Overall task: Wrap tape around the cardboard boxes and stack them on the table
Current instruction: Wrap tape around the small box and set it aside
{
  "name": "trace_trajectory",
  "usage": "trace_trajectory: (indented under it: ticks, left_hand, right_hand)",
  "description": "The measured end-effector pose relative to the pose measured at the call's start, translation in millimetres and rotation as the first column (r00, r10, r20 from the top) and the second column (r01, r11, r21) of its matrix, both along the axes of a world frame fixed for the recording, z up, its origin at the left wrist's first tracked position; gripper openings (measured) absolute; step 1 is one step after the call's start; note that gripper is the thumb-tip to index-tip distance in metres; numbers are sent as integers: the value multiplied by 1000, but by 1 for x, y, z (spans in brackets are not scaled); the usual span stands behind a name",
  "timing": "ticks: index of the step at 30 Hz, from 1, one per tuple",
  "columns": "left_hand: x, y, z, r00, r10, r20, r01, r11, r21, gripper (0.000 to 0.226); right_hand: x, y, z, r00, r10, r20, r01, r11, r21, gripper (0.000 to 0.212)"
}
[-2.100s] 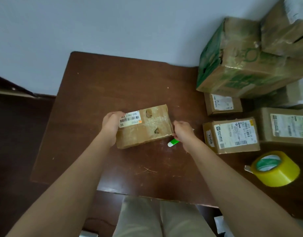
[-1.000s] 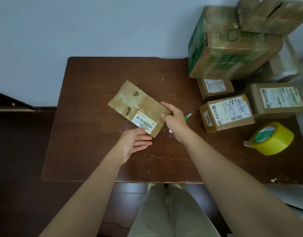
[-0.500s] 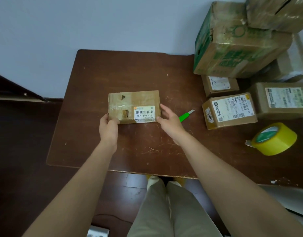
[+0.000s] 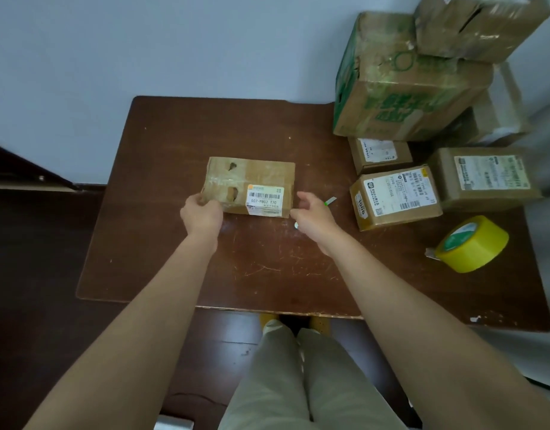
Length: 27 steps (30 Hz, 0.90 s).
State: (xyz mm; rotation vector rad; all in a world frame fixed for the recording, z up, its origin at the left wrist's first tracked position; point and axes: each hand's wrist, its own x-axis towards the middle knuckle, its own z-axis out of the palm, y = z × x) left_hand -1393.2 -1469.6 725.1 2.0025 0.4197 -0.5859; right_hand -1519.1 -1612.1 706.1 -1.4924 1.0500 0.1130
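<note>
Now the flat cardboard box lies flat on the dark brown tabletop, about the middle of it. It is a worn, creased brown parcel with two torn holes near its left end, a band of clear shiny tape running across its top, and a white barcode label reading 507-P802 T70 at its near right corner. The left hand grips the box's near left corner, fingers curled round the edge. The right hand hovers just off the box's right end, fingers loosely curved and apart, holding nothing. Just right of that hand, a thin green and white tool peeks out on the tabletop. Farther right of the box sit labelled small boxes, with a big green-printed carton stacked behind them and another box on top. A yellow roll of tape rests on its side well to the right of the box, nearer the front edge.
</note>
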Motion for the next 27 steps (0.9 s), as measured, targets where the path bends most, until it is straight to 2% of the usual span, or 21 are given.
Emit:
trace_trajectory:
  ticks: [2,4,7,10,13,15,18,20,24,26,27]
  left_hand:
    - [0,-7,6,999,13,43,-17,993,113,44]
    - [3,-18,15,997,0,74,-11,989,147,39]
    - [1,-42,32,986,-58,157,43,994,98,34]
    - [-14,-70,45,965,-150,213,153,988,4,26]
    - [-45,-98,47,952,-280,127,293,951,-98,26]
    - [-66,-114,40,913,-407,19,404,899,-171,28]
    - [-93,-131,30,740,-663,-111,647,747,-150,19]
    - [-110,-139,27,637,-756,-148,749,653,-113,18]
    - [-139,-156,17,562,-813,-152,813,577,-81,19]
    - [-156,-163,8,543,-821,-176,822,563,-87,21]
    - [-164,-165,5,532,-825,-189,827,554,-89,21]
  right_hand:
    - [-13,-10,6,992,-105,68,112,988,-107,42]
    - [-29,-26,17,973,-184,141,215,944,-250,34]
    - [-53,-59,35,945,-281,169,326,857,-399,36]
    - [-77,-89,43,911,-389,140,410,805,-429,35]
    - [-102,-104,38,886,-439,150,455,757,-469,32]
    - [-120,-107,33,864,-482,144,470,673,-571,30]
    - [-143,-109,32,765,-639,80,514,531,-673,43]
    - [-159,-110,30,657,-748,93,597,441,-670,55]
    - [-190,-114,7,423,-902,89,807,330,-489,77]
    - [-203,-111,-7,402,-913,68,873,360,-328,76]
    - [-210,-109,-15,422,-904,66,886,396,-240,68]
